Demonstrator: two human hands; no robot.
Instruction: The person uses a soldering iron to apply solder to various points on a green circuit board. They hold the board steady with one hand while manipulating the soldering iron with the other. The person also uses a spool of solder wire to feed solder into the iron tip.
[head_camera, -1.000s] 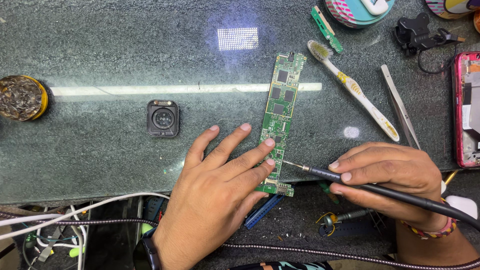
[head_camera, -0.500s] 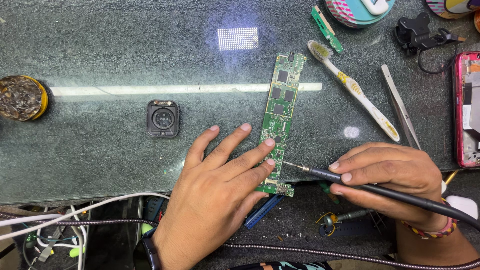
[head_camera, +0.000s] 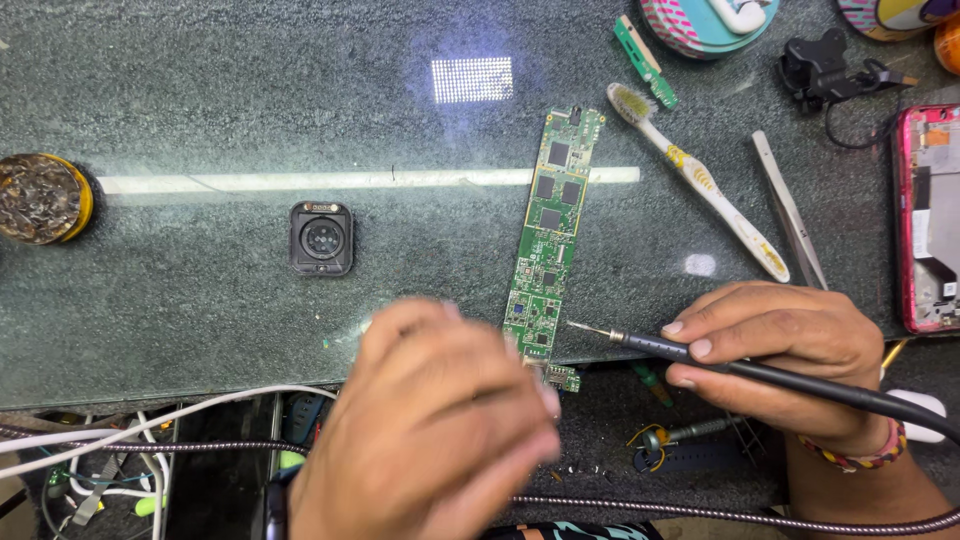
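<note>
The circuit board (head_camera: 548, 245) is green, studded with black chips and fine gold specks. The surface (head_camera: 200, 100) is dark grey, finely speckled, crossed by a pale stripe. At nine o'clock from the board lies a black square watch body (head_camera: 321, 238); farther that way a yellow-rimmed tin (head_camera: 42, 197) holds brassy wool. At two o'clock, a white toothbrush (head_camera: 700, 185) carries yellow marks. At three o'clock, a red-framed phone (head_camera: 928, 215). The soldering iron (head_camera: 655, 345) is dark grey with a silver tip.

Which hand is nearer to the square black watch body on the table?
Left. The blurred left hand is just below and to the right of the watch body; the right hand, holding the soldering iron, is far across, beyond the circuit board.
</note>
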